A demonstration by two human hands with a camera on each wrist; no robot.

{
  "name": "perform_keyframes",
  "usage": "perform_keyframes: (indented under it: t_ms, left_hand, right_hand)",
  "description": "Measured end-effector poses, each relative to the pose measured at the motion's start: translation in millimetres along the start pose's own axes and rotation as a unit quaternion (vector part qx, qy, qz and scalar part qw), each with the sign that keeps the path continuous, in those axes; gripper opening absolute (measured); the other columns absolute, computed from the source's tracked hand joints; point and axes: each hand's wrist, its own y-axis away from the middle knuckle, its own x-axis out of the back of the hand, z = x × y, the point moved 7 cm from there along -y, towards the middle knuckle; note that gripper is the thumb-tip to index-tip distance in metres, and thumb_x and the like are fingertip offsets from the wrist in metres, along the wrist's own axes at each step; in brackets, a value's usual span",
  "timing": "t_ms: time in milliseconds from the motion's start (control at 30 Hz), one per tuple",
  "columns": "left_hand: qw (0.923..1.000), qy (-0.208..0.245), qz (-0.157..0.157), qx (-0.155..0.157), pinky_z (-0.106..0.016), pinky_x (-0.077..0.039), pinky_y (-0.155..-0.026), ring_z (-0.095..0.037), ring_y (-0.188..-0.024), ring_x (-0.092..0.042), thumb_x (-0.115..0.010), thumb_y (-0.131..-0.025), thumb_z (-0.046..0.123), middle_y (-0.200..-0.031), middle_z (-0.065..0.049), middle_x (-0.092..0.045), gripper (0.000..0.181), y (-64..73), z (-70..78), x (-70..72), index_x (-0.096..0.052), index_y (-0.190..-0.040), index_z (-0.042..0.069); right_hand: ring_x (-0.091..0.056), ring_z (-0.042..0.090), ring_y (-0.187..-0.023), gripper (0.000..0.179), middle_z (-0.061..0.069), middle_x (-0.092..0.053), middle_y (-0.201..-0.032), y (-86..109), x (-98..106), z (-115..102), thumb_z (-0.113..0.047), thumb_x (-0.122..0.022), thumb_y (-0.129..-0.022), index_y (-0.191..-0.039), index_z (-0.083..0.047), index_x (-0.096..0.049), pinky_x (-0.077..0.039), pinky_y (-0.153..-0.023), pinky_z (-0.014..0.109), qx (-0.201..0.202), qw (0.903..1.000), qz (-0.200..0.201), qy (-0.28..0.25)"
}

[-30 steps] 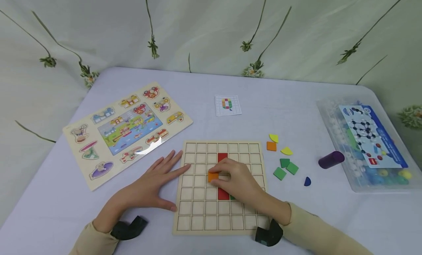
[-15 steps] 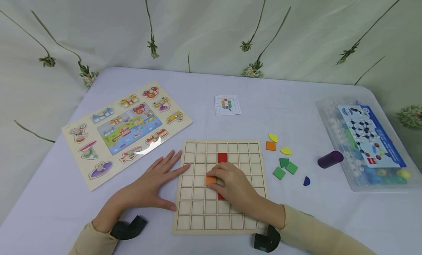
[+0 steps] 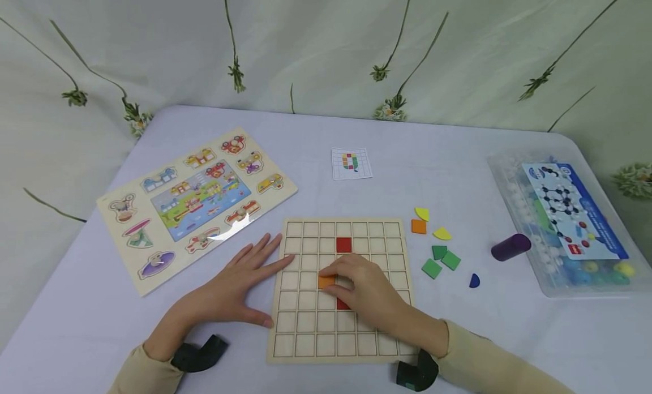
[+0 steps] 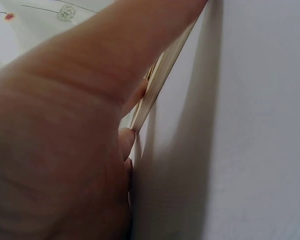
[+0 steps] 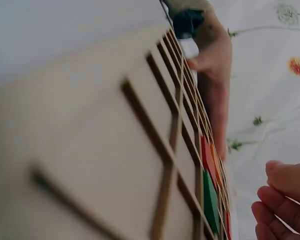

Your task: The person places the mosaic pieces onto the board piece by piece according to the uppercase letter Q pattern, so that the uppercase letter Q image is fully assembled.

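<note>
My right hand [image 3: 364,283] is over the wooden grid board [image 3: 295,344], thumb and index finger at either side of an orange square tile [image 3: 326,282]. In the right wrist view, the orange tile [image 5: 215,162] lies in the grid and my bent fingers [image 5: 285,212] stand off it, holding nothing. A red tile [image 3: 343,244] sits in a cell further back; another red tile [image 3: 343,304] is partly covered by my hand. A green tile [image 5: 209,200] shows in the right wrist view, hidden from the head view. My left hand [image 3: 229,286] is spread, fingertips at the board's left edge.
Several loose green tiles [image 3: 432,268], yellow pieces [image 3: 442,233], an orange tile [image 3: 419,226] and a blue half-round piece [image 3: 474,281] lie right. Beyond are a purple cylinder [image 3: 511,247] and plastic box [image 3: 504,213]. A pattern card [image 3: 338,172] and picture puzzle [image 3: 117,204] lie behind.
My right hand has shifted slightly left and nearer with the orange tile, which now lies in a cell. The green tile seen beneath the hand is now covered. My left hand stays put.
</note>
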Motion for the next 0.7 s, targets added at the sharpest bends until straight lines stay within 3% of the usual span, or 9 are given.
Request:
perform_keyframes:
  t_ms: [200, 400, 500, 700]
  left_hand:
    - [1.0000, -0.001, -0.002, 0.000, -0.043, 0.003, -0.108, -0.028, -0.140, 0.005, -0.070, -0.064, 0.066, -0.156, -0.009, 0.000, 0.106, 0.1, -0.7, -1.0, -0.026, -0.149, 0.021]
    - [1.0000, 0.001, -0.001, 0.004, -0.042, 0.004, -0.108, -0.027, -0.140, 0.006, -0.070, -0.064, 0.066, -0.156, -0.007, 0.000, 0.106, 0.6, -1.5, -1.3, -0.026, -0.149, 0.022]
    - [1.0000, 0.001, -0.001, 0.005, -0.044, 0.003, -0.108, -0.027, -0.140, 0.006, -0.070, -0.064, 0.066, -0.156, -0.007, 0.000, 0.106, 0.9, -1.7, -1.2, -0.026, -0.149, 0.022]
    - [0.9999, 0.001, -0.008, 0.010, -0.045, 0.002, -0.108, -0.026, -0.140, 0.008, -0.069, -0.065, 0.066, -0.156, -0.006, 0.001, 0.104, 0.8, -2.0, -1.8, -0.026, -0.149, 0.023]
  right_hand:
    - [-0.059, 0.011, -0.093, 0.025, -0.005, -0.067, -0.098, 4.6, 57.7, 32.8, -0.006, -0.076, -0.077, -0.102, -0.008, -0.071, -0.049, -0.081, 0.034, -0.047, 0.9940, 0.082, -0.055]
    - [-0.059, 0.023, -0.091, 0.024, 0.007, -0.068, -0.100, 20.8, 110.4, 80.2, -0.004, -0.072, -0.081, -0.104, -0.002, -0.068, -0.047, -0.082, 0.043, -0.111, 0.9833, 0.142, -0.025]
    - [-0.060, 0.026, -0.096, 0.025, 0.011, -0.068, -0.102, 27.4, 120.6, 99.2, -0.005, -0.072, -0.082, -0.106, 0.000, -0.067, -0.047, -0.083, 0.044, -0.137, 0.9802, 0.143, -0.007]
    - [-0.057, 0.031, -0.105, 0.027, 0.015, -0.066, -0.107, 30.3, 121.5, 119.6, -0.002, -0.070, -0.083, -0.109, 0.000, -0.066, -0.044, -0.088, 0.046, -0.166, 0.9785, 0.122, -0.004]
